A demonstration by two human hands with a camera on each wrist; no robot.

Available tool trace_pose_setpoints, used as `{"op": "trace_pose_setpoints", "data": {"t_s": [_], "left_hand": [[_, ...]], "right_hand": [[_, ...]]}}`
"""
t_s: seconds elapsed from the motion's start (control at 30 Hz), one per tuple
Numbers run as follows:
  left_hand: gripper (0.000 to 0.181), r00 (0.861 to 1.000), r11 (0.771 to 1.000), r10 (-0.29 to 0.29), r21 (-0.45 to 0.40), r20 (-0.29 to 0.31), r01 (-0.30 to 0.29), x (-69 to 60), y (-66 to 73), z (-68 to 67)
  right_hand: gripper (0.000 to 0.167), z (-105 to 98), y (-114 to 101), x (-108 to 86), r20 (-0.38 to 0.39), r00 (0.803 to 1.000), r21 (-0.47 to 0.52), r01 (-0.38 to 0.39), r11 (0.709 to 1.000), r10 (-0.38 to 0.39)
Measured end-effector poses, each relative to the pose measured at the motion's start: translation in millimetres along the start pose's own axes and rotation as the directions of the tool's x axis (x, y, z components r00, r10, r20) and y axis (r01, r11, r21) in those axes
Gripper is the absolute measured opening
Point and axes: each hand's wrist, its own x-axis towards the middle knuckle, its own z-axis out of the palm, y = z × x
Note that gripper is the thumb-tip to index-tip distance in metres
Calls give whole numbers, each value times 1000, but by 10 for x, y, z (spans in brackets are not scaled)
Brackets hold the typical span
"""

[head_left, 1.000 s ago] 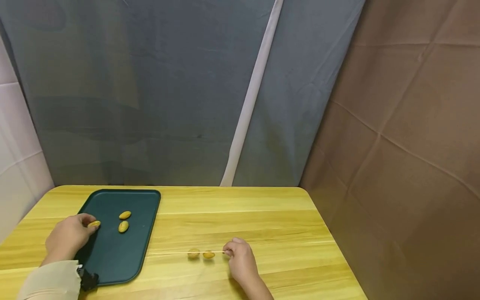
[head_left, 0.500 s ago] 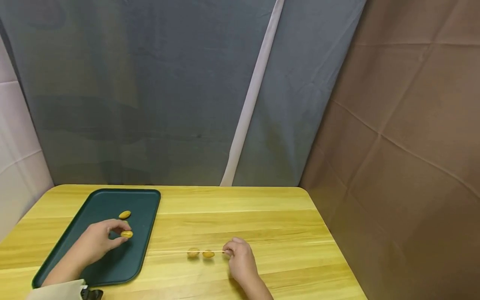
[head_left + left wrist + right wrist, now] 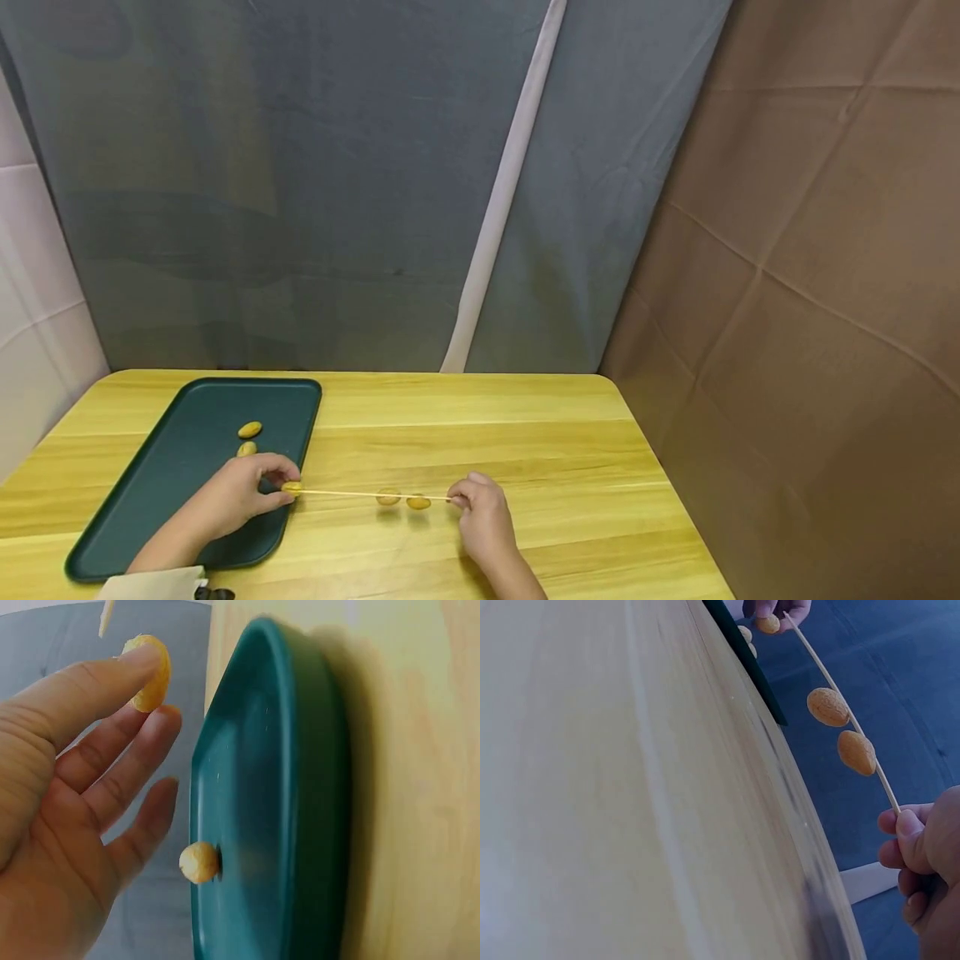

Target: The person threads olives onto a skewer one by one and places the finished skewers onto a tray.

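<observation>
My left hand pinches a small, wrinkled yellow oval fruit between thumb and fingers, over the right edge of the dark green tray. A thin wooden skewer runs from my right hand, which grips its right end, toward that fruit. Two similar fruits, one left and one right, are on the skewer above the table. In the left wrist view the skewer's tip stands just apart from the held fruit. Two more fruits lie in the tray, one farther back, one partly behind my left hand.
The light wood table carries the tray on its left side. Grey cloth hangs behind the table, and brown cloth hangs at the right. A black strap shows at my left cuff.
My left hand has carried its fruit rightward across the tray from its left edge to the skewer's left tip. My right hand has stayed nearly still; the skewer's left end is slightly higher.
</observation>
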Motion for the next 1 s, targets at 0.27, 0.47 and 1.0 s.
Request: {"op": "trace_pose_setpoints", "data": {"t_s": [0.27,0.47,1.0], "left_hand": [[20,999,996,17,-84,32,-14,-4,24,20],[19,999,991,16,-136,45,-10,-10,40,9],[14,995,990,104,-94,-5,-104,-29,93,13]], "right_hand": [[15,5,24,-4,-2,1000,0,3,1000,-3],[14,9,28,-3,-10,1000,-25,28,999,-29],[20,5,-40,-13,2,999,-87,34,996,-34]]}}
